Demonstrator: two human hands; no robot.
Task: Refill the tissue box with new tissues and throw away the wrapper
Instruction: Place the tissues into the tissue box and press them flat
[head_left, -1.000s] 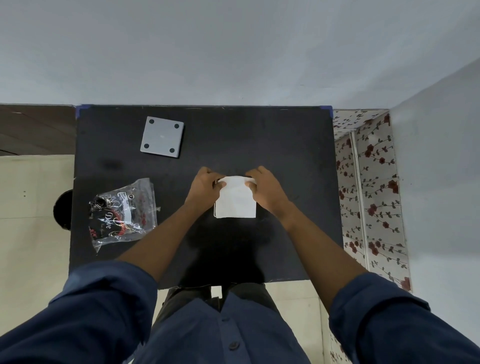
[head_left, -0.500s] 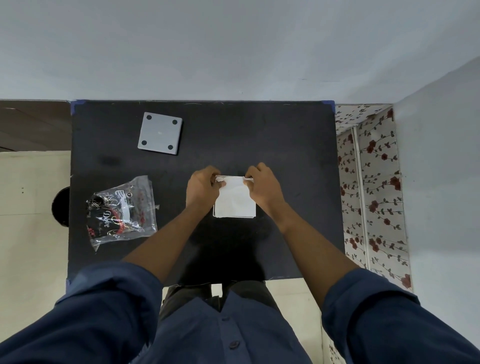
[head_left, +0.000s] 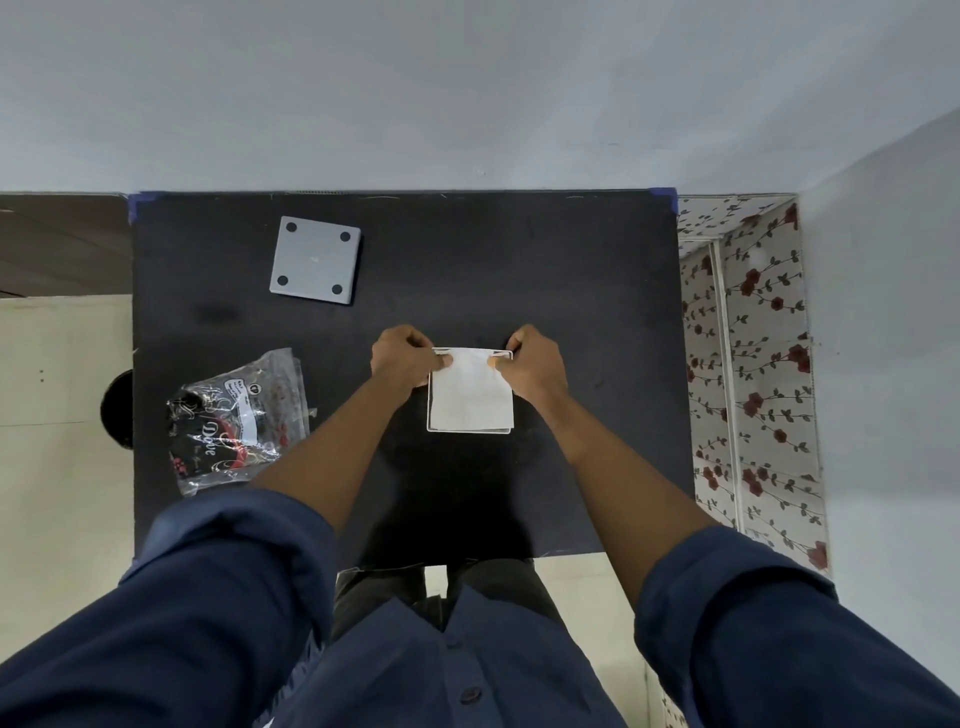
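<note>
Both hands, left hand (head_left: 402, 358) and right hand (head_left: 532, 364), pinch the tissue stack (head_left: 470, 392) at frame centre, likely seating it squarely in the tissue box (head_left: 430, 415). Empty wrapper (head_left: 236, 421) lies at left, undisposed.

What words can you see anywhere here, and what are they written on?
"Dove": in curly white letters on the wrapper.
White label on the wrapper: print too small to read.
Grey lid, tissues and table: no writing.
</note>
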